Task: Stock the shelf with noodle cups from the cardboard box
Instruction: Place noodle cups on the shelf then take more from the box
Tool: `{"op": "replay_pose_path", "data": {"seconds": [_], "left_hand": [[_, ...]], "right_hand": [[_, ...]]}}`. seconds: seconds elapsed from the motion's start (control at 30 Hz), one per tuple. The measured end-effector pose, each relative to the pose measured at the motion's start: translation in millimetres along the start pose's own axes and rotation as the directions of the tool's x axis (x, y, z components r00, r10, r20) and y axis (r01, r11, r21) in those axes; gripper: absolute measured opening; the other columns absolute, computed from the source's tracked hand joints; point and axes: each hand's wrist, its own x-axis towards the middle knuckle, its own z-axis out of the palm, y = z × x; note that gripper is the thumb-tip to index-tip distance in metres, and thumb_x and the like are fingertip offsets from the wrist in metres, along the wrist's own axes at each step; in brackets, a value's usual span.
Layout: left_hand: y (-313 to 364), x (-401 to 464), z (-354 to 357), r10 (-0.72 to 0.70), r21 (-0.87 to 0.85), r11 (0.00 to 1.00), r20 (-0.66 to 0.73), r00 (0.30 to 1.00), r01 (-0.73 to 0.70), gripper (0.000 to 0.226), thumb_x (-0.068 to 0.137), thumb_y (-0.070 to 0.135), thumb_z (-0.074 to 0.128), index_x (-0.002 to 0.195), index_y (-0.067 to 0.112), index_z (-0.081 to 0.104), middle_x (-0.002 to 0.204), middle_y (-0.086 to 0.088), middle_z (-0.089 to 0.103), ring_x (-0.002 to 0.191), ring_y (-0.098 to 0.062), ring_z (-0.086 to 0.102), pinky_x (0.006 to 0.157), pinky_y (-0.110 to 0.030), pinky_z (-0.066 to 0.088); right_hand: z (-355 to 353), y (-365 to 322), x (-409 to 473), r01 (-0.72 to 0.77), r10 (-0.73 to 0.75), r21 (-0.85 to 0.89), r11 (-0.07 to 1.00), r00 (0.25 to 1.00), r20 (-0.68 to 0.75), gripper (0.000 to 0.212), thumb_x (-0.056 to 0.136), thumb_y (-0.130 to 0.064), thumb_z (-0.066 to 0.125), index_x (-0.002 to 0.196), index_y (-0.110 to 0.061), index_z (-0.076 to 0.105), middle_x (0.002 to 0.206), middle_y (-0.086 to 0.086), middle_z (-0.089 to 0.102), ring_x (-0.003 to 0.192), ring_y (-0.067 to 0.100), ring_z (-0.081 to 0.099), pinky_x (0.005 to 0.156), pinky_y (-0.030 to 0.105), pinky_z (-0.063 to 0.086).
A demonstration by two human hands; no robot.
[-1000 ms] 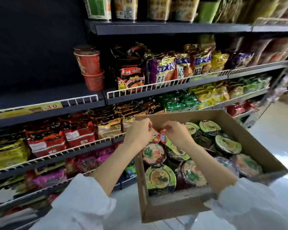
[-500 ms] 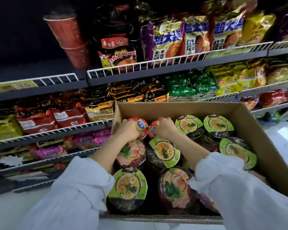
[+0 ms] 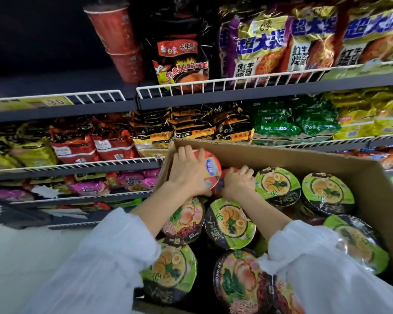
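An open cardboard box (image 3: 293,155) holds several green-lidded and pink-lidded noodle bowls (image 3: 230,223). At its far left corner my left hand (image 3: 188,171) grips a red noodle cup (image 3: 210,167) tilted on its side, lid facing right. Beside it my right hand (image 3: 237,181) closes over a second red cup (image 3: 221,183), mostly hidden under the fingers. Two red noodle cups (image 3: 116,35) stand stacked on the dark upper shelf (image 3: 55,87) at the left.
Wire-fronted shelves (image 3: 213,83) carry black, purple, yellow, green and red noodle packets. A price tag (image 3: 27,103) sits on the upper left rail. Bare shelf space lies left of the stacked red cups. Pale floor shows at the lower left.
The view has dropped and closed in on the box. My left hand has lifted its red cup slightly up and toward the box's far left corner; my right hand stays on the second cup.
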Motion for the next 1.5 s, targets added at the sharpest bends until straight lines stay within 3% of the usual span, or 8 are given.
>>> {"op": "replay_pose_path", "data": {"seconds": [0.1,0.23,0.33,0.47,0.6,0.77,0.97,1.5], "left_hand": [[3.5,-19.7,-19.8,0.015,-0.074,0.997,-0.188,0.982,-0.029,0.117,0.059,0.064,0.070,0.147,0.012,0.013,0.136,-0.020,0.028,0.124,-0.036,0.031,0.107,-0.045,0.030],[-8.3,-39.9,-36.5,-0.066,-0.325,0.946,-0.161,0.985,0.010,0.115,0.061,0.059,0.072,0.148,0.017,0.011,0.139,-0.014,0.019,0.128,-0.031,0.027,0.106,-0.043,0.034],[-23.8,-55.5,-51.4,-0.099,-0.376,0.926,-0.222,0.970,0.008,0.109,0.066,0.063,0.068,0.149,0.019,0.013,0.146,-0.011,0.013,0.135,-0.029,0.019,0.109,-0.045,0.031],[-56.5,-77.5,-75.7,-0.184,-0.404,0.915,-0.393,0.901,0.011,0.098,0.071,0.065,0.061,0.148,0.022,0.020,0.152,-0.006,0.012,0.139,-0.027,0.014,0.111,-0.044,0.025],[-106.7,-94.9,-97.1,-0.321,-0.510,0.859,-0.466,0.824,0.046,0.090,0.071,0.063,0.063,0.146,0.025,0.030,0.150,-0.005,0.020,0.136,-0.026,0.020,0.109,-0.044,0.026],[-187.8,-107.4,-109.3,-0.452,-0.536,0.826,-0.449,0.771,0.172,0.081,0.070,0.068,0.061,0.140,0.029,0.041,0.150,-0.005,0.024,0.135,-0.028,0.022,0.105,-0.047,0.028],[-300.2,-104.2,-110.6,-0.456,-0.549,0.823,-0.488,0.744,0.145,0.080,0.071,0.067,0.061,0.139,0.030,0.042,0.150,-0.003,0.025,0.137,-0.027,0.022,0.109,-0.046,0.025],[-473.1,49.9,-153.6,-0.395,-0.468,0.875,-0.551,0.735,0.119,0.082,0.073,0.066,0.060,0.140,0.025,0.038,0.151,-0.004,0.023,0.136,-0.028,0.023,0.108,-0.046,0.026]], "right_hand": [[-3.7,2.1,-5.9,0.030,-0.030,0.015,0.999,1.000,-0.003,0.089,0.073,-0.056,0.069,0.139,-0.008,0.033,0.139,0.022,0.030,0.129,0.037,0.029,0.107,0.042,0.031],[-20.6,-1.8,-26.0,0.137,-0.131,0.101,0.985,0.989,-0.064,0.094,0.062,-0.056,0.075,0.137,-0.018,0.033,0.136,0.019,0.029,0.129,0.038,0.027,0.105,0.051,0.034],[-38.6,-10.3,-47.9,0.213,-0.188,0.146,0.966,0.968,-0.168,0.097,0.061,-0.055,0.073,0.141,-0.023,0.027,0.136,0.017,0.026,0.128,0.039,0.025,0.105,0.055,0.033],[-69.0,-28.7,-78.8,0.296,-0.232,0.213,0.931,0.931,-0.281,0.087,0.067,-0.052,0.069,0.139,-0.027,0.028,0.138,0.013,0.024,0.131,0.038,0.024,0.105,0.052,0.034],[-95.8,-66.5,-98.7,0.397,-0.325,0.152,0.905,0.876,-0.356,0.075,0.070,-0.066,0.062,0.135,-0.036,0.037,0.139,0.010,0.030,0.131,0.035,0.027,0.105,0.051,0.032],[-116.1,-147.9,-117.4,0.481,-0.388,0.112,0.870,0.806,-0.447,0.073,0.073,-0.061,0.061,0.137,-0.037,0.037,0.146,0.009,0.028,0.134,0.034,0.025,0.107,0.051,0.027],[-131.1,-264.1,-113.4,0.556,-0.390,0.151,0.817,0.726,-0.567,0.071,0.076,-0.057,0.062,0.139,-0.034,0.038,0.151,0.005,0.025,0.139,0.030,0.020,0.109,0.050,0.024],[-192.5,-457.4,51.0,0.508,-0.349,0.087,0.857,0.696,-0.627,0.072,0.078,-0.056,0.063,0.140,-0.028,0.039,0.152,0.011,0.023,0.140,0.035,0.019,0.112,0.051,0.024]]}}
